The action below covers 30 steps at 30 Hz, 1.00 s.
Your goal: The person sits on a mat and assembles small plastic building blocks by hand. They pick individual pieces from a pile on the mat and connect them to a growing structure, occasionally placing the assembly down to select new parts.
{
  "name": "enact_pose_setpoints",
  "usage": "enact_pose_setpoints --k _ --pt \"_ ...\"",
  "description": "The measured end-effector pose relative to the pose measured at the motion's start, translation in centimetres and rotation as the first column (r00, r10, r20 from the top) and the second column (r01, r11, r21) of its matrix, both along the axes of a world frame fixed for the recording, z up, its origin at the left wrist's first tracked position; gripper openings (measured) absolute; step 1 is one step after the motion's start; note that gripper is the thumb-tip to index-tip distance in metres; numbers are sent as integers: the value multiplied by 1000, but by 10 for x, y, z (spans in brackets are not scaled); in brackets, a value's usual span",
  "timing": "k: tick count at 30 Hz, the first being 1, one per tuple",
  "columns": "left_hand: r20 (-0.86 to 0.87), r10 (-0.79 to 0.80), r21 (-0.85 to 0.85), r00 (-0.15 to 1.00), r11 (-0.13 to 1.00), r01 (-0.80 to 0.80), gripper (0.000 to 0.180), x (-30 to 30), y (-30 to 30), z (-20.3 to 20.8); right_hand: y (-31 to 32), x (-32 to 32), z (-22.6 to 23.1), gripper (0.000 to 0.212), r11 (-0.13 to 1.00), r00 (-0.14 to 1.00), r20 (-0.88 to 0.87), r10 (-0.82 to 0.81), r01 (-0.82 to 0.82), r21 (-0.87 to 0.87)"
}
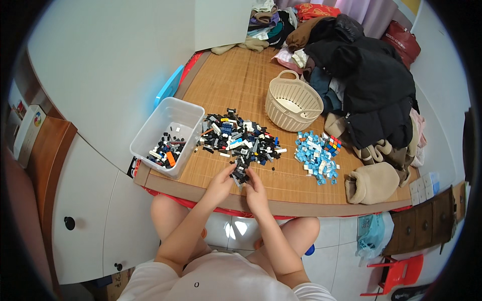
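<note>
My left hand (221, 181) and my right hand (255, 190) face each other near the table's front edge. Between them they cup a clump of black and grey toy building bricks (239, 173), fingers bent in against its sides. Just beyond lies a wide pile of mixed bricks (241, 136), mostly black, grey and white, with a few blue, yellow and red ones. To the left stands a clear plastic box (187, 107) with more loose bricks at its bottom. My palms and the underside of the clump are hidden.
A cream basket (287, 103) stands behind a pile of light-blue and white pieces (316, 156), with a colourful puzzle cube (333, 145) beside it. Dark clothes (371, 75) are heaped at the right. A blue lid (169, 86) leans behind the box. A beige rolled cloth (374, 183) lies near the right edge.
</note>
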State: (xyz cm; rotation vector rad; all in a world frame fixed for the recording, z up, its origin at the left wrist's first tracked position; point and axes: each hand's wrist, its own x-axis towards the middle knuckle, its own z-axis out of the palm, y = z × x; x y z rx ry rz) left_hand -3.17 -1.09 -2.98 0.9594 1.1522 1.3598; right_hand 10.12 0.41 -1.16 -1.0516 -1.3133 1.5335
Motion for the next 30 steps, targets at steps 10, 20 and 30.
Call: enact_pose_setpoints --k 10,20,30 --pt "382 155 -230 911 971 -68 53 6 -60 45 -26 22 -7 50 997 984 172 -55 46 57" --pt "536 102 -183 838 983 -2 54 26 -49 44 -22 -3 -26 49 987 970 233 -72 35 156" --pt "562 99 -170 821 986 -3 54 28 -40 39 -27 -11 -13 53 995 989 116 -95 99 -25"
